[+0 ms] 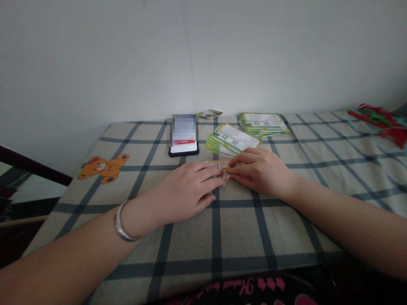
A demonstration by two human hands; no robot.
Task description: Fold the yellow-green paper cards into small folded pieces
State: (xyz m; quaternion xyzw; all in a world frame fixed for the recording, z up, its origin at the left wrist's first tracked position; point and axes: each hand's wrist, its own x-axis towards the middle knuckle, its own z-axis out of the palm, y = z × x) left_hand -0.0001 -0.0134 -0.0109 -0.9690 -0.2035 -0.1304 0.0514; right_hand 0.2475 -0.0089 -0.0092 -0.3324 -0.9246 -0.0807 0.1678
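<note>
A small printed paper flyer (219, 164), orange and white with a partly folded edge, lies on the tablecloth between my hands. My left hand (187, 190) rests on its left part, with the fingers stretched out and lying flat. At the flyer's right side, my right hand (260, 171) has its fingers drawn together on the paper near the fold. Both hands hide much of the sheet. Just behind them, a fanned stack of green and white flyers (233, 137) lies on the table, partly covered by my right hand.
A second flyer stack (263, 122) lies near the wall, beside a folded flyer (210, 114). A phone (183, 146) with a blurred screen lies left of the stacks. Red and green cords or fabric (381, 120) lie far right. The checked tablecloth (190, 241) shows a bear figure (103, 168).
</note>
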